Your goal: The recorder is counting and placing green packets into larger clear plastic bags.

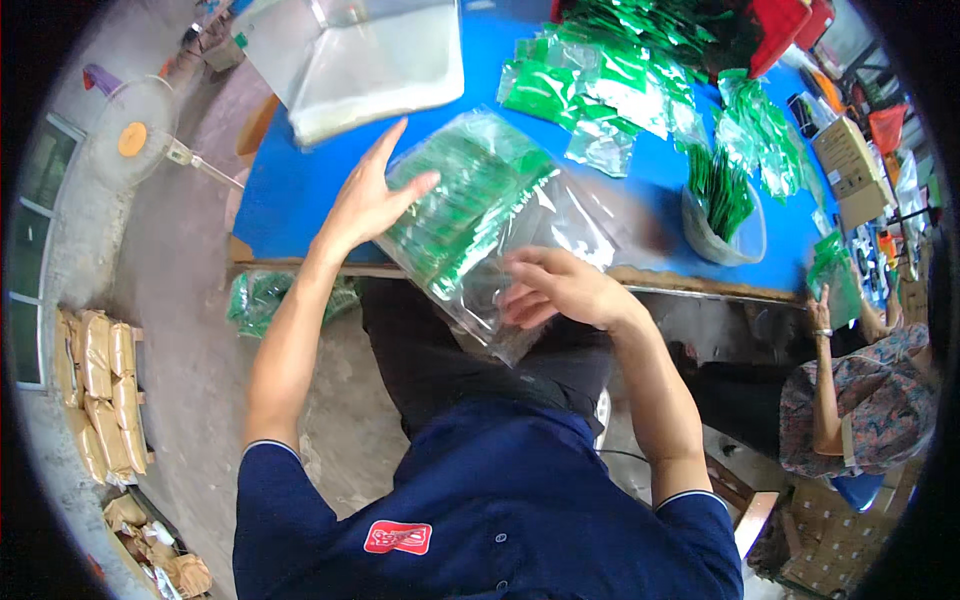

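Note:
A large clear plastic bag (565, 225) filled with rows of green packets (465, 205) lies tilted across the table's near edge, its lower corner hanging over my lap. Along its left side is my left hand (372, 200), fingers stretched upward and apart from the thumb, which rests over the bag's face. My right hand (560, 287) is at the bag's lower right part, fingers loosely bent and spread over the clear film. Those fingertips are slightly blurred, and no firm grip on the film shows.
On the blue table (300, 210) lie a stack of clear bags (385, 70) and piles of green packets (600, 80). A clear tub (725, 235) holds upright green packets. A red bin (780, 35) stands behind. At right, a co-worker's hand (822, 310) holds a green packet.

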Demonstrator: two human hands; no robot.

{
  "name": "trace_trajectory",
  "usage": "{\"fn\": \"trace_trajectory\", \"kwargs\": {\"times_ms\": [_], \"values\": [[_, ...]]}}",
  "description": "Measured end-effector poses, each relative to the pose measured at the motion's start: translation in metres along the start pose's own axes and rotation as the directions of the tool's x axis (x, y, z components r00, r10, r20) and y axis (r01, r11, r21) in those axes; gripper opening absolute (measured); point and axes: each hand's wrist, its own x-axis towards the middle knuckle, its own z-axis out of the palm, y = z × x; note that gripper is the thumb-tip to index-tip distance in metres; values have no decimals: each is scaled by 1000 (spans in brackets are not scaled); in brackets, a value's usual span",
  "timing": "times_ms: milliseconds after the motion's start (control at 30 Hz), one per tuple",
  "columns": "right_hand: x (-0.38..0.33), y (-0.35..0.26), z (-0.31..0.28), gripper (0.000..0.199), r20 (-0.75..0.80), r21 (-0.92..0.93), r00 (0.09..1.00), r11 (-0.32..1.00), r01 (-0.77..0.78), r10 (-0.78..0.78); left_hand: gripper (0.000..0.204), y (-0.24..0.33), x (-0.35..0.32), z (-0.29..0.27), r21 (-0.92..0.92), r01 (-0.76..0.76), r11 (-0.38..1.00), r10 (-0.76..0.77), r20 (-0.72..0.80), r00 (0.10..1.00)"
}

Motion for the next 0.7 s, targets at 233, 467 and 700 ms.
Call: {"fn": "trace_trajectory", "kwargs": {"times_ms": [233,467,700], "values": [[-35,19,-23,52,-600,-666,268,656,355,-754,73,45,-29,59,591,-244,769,170,179,969],[-31,9,-139,128,-543,-721,-60,502,-477,-837,82,53,-26,64,527,-284,801,209,198,958],[-42,45,-206,107,-579,-728,-267,636,-258,-770,85,4,-15,8,596,-128,793,14,193,981]]}}
